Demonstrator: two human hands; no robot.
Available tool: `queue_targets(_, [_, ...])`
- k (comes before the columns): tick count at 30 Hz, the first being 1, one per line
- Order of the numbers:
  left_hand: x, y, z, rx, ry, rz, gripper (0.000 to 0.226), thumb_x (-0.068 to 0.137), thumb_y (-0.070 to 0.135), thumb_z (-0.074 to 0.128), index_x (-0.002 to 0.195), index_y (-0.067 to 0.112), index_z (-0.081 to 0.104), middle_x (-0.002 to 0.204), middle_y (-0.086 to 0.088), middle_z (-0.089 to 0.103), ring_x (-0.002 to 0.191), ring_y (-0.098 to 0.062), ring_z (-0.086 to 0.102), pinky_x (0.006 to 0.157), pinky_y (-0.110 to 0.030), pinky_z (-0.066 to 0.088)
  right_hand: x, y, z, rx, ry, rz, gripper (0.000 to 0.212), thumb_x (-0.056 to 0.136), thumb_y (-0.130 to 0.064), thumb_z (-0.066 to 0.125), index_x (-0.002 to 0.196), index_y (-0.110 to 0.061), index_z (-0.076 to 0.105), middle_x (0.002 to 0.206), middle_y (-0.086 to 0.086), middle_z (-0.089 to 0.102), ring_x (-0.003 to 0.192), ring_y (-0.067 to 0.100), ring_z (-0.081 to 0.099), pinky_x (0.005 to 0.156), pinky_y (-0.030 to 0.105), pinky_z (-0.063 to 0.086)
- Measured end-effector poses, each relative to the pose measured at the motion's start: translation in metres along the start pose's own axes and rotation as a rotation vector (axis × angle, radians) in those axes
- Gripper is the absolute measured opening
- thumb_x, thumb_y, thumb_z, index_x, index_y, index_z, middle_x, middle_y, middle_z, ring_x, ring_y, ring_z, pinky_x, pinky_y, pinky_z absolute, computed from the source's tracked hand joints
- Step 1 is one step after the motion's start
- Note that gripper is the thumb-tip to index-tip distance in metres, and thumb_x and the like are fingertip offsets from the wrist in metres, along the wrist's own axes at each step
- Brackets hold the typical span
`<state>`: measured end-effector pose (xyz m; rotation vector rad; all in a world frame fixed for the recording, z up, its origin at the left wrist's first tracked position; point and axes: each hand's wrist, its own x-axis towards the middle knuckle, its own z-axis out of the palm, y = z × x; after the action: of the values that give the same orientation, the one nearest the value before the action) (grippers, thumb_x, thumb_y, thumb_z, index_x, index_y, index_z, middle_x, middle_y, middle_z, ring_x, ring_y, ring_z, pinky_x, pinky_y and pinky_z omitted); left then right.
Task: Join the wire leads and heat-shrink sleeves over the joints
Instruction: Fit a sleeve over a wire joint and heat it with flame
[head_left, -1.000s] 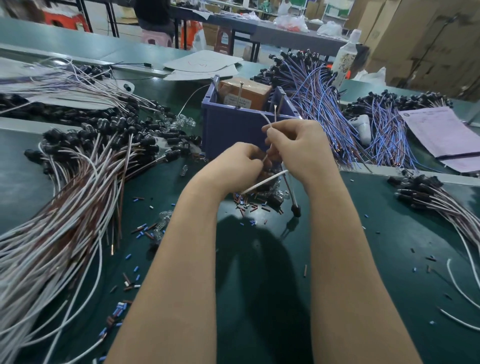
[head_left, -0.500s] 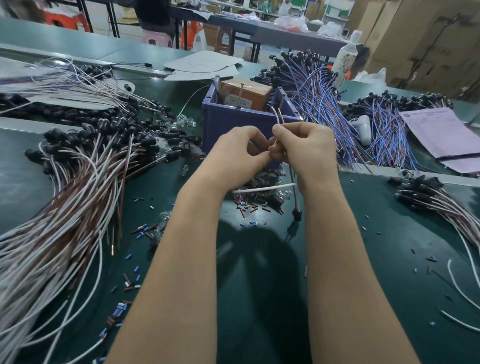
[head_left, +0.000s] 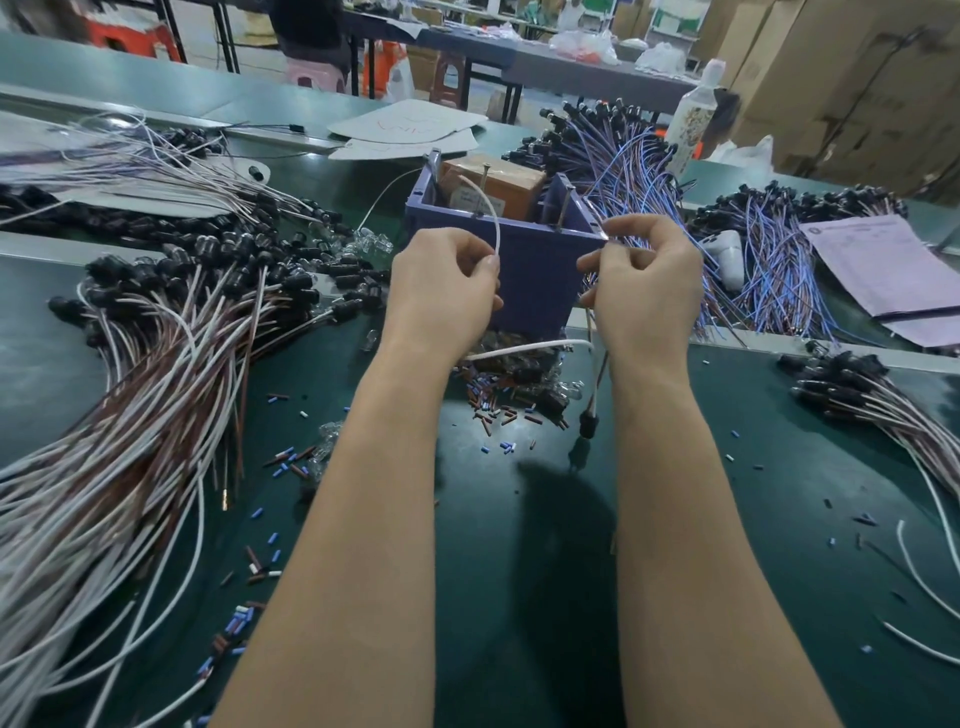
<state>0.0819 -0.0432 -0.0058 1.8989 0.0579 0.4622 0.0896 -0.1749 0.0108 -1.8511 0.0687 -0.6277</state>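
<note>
With the left hand (head_left: 441, 296) pinching the white wire (head_left: 496, 231) arcing above its thumb and the right hand (head_left: 647, 296) gripping the black-capped lead (head_left: 587, 422) dangling below it, the bare tips should probably meet squarely between both hands before twisting.

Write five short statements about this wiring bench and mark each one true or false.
1. The left hand pinches a white wire. True.
2. The hands touch each other. False: the right hand is apart from the left, with the blue bin showing between them.
3. A black connector hangs on leads gripped by the right hand. True.
4. The cardboard box lies on the mat. False: it sits inside the bin.
5. The blue-wire bundle lies left of the bin. False: it lies to its right; a brown-and-white wire bundle lies left.
</note>
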Motion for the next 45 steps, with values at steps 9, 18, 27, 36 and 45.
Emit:
queue_targets(9, [-0.001,-0.005,0.007,0.056,0.016,0.004,0.016,0.094,0.011,0.052,0.086,0.020,0.062,0.066,0.009,0.059,0.054,0.000,0.058,0.060,-0.014,0.048,0.001,0.005,0.003,0.000,-0.058,0.008,0.019,0.093,-0.005,0.044,0.105,-0.018,0.051,0.083,0.000,0.069,0.036,0.004,0.054,0.051,0.023,0.046])
queue_targets(18, [-0.001,-0.006,0.010,0.076,0.006,0.039,0.019,0.095,0.011,0.051,0.096,0.012,0.069,0.067,0.009,0.058,0.069,-0.017,0.061,0.080,-0.032,0.054,0.001,0.003,0.003,-0.049,-0.107,0.024,0.021,0.090,-0.004,0.047,0.103,-0.015,0.059,0.083,-0.001,0.071,0.037,0.003,0.055,0.047,0.018,0.044])
queue_targets(27, [0.001,-0.009,0.011,0.082,0.010,0.025,0.019,0.095,0.011,0.050,0.097,0.010,0.069,0.067,0.008,0.057,0.069,-0.017,0.060,0.077,-0.028,0.051,-0.002,0.001,0.002,-0.083,-0.162,0.037,0.021,0.087,-0.003,0.049,0.101,-0.013,0.061,0.079,-0.001,0.071,0.035,0.000,0.052,0.042,0.012,0.040])
queue_targets(36, [0.000,-0.006,0.010,0.116,0.019,0.024,0.019,0.095,0.011,0.049,0.096,0.010,0.068,0.073,0.004,0.059,0.077,-0.020,0.062,0.083,-0.031,0.051,-0.001,0.003,0.002,-0.161,-0.195,0.043,0.020,0.085,-0.003,0.048,0.096,-0.015,0.059,0.075,0.000,0.070,0.037,0.004,0.054,0.047,0.017,0.044])
queue_targets(45, [0.000,0.000,0.005,0.137,0.019,0.009,0.018,0.096,0.012,0.049,0.095,0.012,0.068,0.081,-0.002,0.064,0.083,-0.022,0.065,0.086,-0.033,0.052,-0.001,0.002,0.001,-0.156,-0.191,0.047,0.023,0.085,-0.003,0.047,0.100,-0.016,0.059,0.078,0.000,0.071,0.038,0.003,0.056,0.044,0.013,0.043])
